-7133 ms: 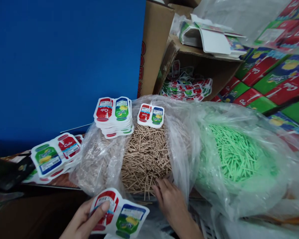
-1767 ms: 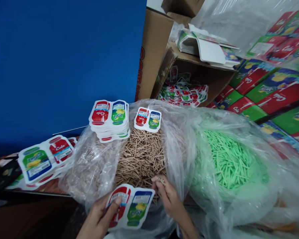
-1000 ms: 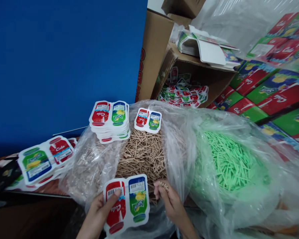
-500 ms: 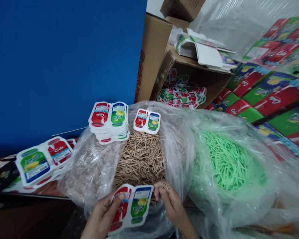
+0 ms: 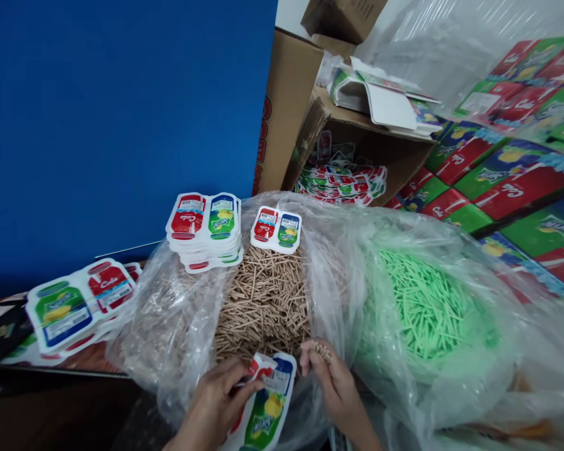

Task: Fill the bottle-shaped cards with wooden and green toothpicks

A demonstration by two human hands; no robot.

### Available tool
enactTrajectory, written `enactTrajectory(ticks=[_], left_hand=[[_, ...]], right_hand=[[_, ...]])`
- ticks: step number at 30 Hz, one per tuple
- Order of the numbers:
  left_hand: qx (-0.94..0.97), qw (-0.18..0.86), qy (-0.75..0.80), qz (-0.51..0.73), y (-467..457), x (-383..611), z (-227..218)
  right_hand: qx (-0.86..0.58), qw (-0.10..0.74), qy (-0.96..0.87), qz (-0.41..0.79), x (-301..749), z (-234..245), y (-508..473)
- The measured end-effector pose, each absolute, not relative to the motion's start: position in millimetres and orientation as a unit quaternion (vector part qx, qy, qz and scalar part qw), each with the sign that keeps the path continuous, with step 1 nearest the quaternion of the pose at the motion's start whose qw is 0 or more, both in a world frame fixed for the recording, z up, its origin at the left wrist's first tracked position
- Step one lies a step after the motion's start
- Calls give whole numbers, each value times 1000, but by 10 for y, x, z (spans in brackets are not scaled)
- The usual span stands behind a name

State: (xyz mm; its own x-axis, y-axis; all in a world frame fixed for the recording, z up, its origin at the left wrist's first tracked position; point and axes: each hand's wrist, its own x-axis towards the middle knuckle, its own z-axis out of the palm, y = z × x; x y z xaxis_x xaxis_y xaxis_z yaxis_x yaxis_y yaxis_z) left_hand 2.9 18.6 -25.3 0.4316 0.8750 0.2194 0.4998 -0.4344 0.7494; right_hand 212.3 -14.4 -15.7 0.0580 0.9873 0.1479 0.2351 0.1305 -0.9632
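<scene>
In my left hand (image 5: 216,401) is a printed packet (image 5: 267,410) with a red Cola half and a green-and-blue Sprite half. The fingers pinch its Cola side, where the top edge is bent up near the thumb. My right hand (image 5: 331,382) is just right of the packet, its fingers curled round several short brown sticks (image 5: 322,351) whose ends show. Beyond both hands lies a heap of the same brown sticks (image 5: 263,294) in a clear plastic bag (image 5: 169,326). One packet (image 5: 276,230) rests on the heap's far edge, beside a stack of packets (image 5: 204,225).
More packets (image 5: 79,304) lie at the left by a blue panel (image 5: 122,113). On the right, another plastic bag holds green sticks (image 5: 427,300). Behind, an open carton (image 5: 399,160) contains many packets, near piled printed boxes (image 5: 512,163).
My left hand has shifted right and its fingers now bend the top of the packet's Cola half. The packet has tilted and dropped lower. My right hand has moved slightly right with the sticks.
</scene>
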Motion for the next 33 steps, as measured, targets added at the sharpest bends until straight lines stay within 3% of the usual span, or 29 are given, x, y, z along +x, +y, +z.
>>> enactTrajectory(ticks=[5,8,17,21,30,33], left_hand=[[851,250,332,322,252,72,-183],[861,260,320,297,266,70,-164],[847,320,299,300,239,85,-152],[833,345,315,297,218,86,-165],[749,457,365,310,266,-10,-85],[743,481,349,307,270,-25,-71]], right_hand=[[-494,598,-414,476,2036,143,-62],[-451,615,-312,567,1929,257,-7],[-432,488,-449,611,1761,326,101],[-402,478,-439,646,1688,260,116],[-482,374,-609,506,1823,278,56],[-482,380,-620,489,1894,266,21]])
